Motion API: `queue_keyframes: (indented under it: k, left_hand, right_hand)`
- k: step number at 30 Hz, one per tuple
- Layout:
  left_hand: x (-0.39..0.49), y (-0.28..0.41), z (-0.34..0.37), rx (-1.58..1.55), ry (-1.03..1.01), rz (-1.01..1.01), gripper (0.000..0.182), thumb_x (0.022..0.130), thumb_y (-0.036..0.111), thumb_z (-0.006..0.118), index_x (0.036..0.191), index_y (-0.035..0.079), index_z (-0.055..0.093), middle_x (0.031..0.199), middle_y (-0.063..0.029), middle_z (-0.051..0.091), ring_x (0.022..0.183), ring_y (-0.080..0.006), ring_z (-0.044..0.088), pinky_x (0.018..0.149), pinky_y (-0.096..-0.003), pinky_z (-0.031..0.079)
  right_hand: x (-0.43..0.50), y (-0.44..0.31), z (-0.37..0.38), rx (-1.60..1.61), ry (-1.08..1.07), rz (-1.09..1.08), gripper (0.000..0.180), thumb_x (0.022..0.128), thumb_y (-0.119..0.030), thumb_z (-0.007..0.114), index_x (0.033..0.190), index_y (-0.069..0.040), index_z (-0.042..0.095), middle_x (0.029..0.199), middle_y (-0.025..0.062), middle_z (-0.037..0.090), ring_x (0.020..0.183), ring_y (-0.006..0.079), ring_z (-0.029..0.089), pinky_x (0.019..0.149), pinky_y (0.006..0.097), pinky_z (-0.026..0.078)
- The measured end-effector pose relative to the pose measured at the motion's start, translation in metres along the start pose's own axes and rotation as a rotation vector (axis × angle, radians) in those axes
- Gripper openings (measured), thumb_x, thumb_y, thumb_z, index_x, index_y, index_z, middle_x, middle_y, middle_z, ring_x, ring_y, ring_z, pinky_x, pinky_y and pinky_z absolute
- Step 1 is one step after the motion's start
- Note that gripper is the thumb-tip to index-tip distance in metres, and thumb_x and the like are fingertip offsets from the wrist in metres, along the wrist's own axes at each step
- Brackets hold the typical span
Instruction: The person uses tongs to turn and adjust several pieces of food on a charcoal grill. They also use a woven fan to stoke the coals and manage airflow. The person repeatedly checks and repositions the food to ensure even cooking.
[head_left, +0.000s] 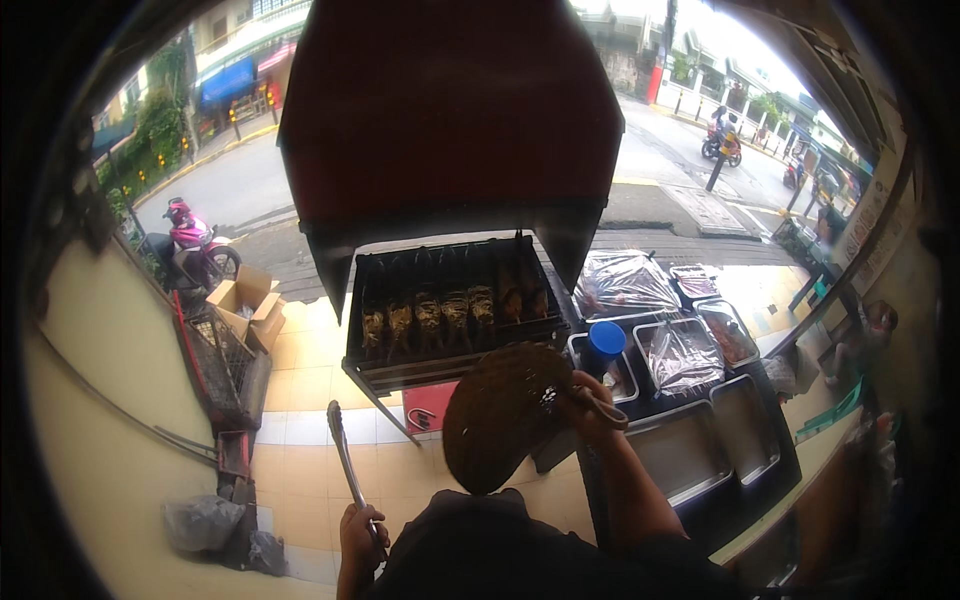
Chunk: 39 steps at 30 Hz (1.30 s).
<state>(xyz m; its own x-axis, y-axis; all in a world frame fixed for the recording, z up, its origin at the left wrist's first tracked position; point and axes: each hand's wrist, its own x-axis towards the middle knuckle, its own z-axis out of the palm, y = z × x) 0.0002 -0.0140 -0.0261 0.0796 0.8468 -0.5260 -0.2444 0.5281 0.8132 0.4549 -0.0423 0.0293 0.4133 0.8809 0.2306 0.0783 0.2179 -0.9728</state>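
Note:
My left hand (362, 534) grips a pair of metal tongs (345, 450), whose tips point up and away from me, well apart from the grill. A woven hand fan (501, 420) is held by its handle in my right hand (592, 409), and its broad blade hides the grill's near right corner. Ahead of me stands a charcoal grill (390, 375) under a dark red hood (450, 112). Across its front lies a row of several browned pieces of food (427, 315), perhaps fish or meat. Darker pieces (521, 296) lie at its right side.
Right of the grill, a dark table carries plastic-covered trays (622, 281), bare metal trays (679, 454) and a blue-capped container (606, 341). At left are a cardboard box (244, 300), a wire crate (217, 352) and plastic bags (202, 521). Beyond, a pink scooter (196, 236) stands beside the street.

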Motion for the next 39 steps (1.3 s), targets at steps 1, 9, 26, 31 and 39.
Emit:
queue_keyframes:
  k: [1, 9, 26, 31, 39]
  left_hand:
    - [-0.001, 0.001, 0.001, 0.039, 0.016, 0.003, 0.015, 0.092, 0.015, 0.059, 0.091, 0.003, 0.050, 0.072, -0.0094, 0.055, 0.044, -0.0181, 0.054, 0.039, -0.0330, 0.045]
    - [0.004, -0.004, 0.011, 0.098, 0.054, -0.034, 0.021, 0.095, 0.020, 0.061, 0.097, 0.003, 0.051, 0.075, -0.0110, 0.059, 0.046, -0.0174, 0.053, 0.040, -0.0345, 0.045]
    - [0.012, -0.007, 0.045, 0.111, 0.096, -0.003, 0.025, 0.094, 0.021, 0.065, 0.099, 0.001, 0.051, 0.071, -0.0089, 0.057, 0.045, -0.0153, 0.052, 0.037, -0.0326, 0.042]
    - [0.015, -0.011, 0.058, 0.082, 0.116, 0.002, 0.026, 0.095, 0.022, 0.066, 0.100, 0.001, 0.051, 0.074, -0.0095, 0.058, 0.045, -0.0154, 0.052, 0.039, -0.0319, 0.043]
    - [0.014, -0.020, 0.075, 0.075, 0.140, 0.046, 0.027, 0.096, 0.023, 0.065, 0.100, 0.001, 0.051, 0.082, -0.0115, 0.060, 0.045, -0.0152, 0.053, 0.040, -0.0315, 0.045]
  right_hand:
    - [0.014, -0.004, -0.016, -0.088, 0.246, -0.113, 0.028, 0.088, -0.009, 0.079, 0.112, -0.004, 0.067, 0.094, 0.0024, 0.068, 0.084, 0.0085, 0.060, 0.071, 0.0276, 0.048]
    - [0.027, 0.020, -0.012, -0.205, 0.394, -0.157, 0.024, 0.092, -0.016, 0.072, 0.112, -0.004, 0.066, 0.092, 0.0008, 0.063, 0.083, 0.0111, 0.056, 0.073, 0.0309, 0.047]
    - [0.030, 0.027, -0.022, -0.013, -0.167, 0.063, 0.034, 0.085, -0.009, 0.077, 0.117, -0.003, 0.067, 0.100, 0.0040, 0.068, 0.091, 0.0134, 0.061, 0.077, 0.0291, 0.049]
    - [0.035, 0.023, -0.051, 0.005, 0.006, -0.009, 0.031, 0.089, -0.008, 0.074, 0.119, -0.001, 0.066, 0.096, 0.0024, 0.066, 0.090, 0.0152, 0.061, 0.081, 0.0357, 0.050]
    - [0.062, 0.061, -0.091, -0.158, 0.395, -0.240, 0.031, 0.100, -0.021, 0.065, 0.122, 0.000, 0.064, 0.109, 0.0085, 0.065, 0.097, 0.0181, 0.062, 0.086, 0.0339, 0.050]
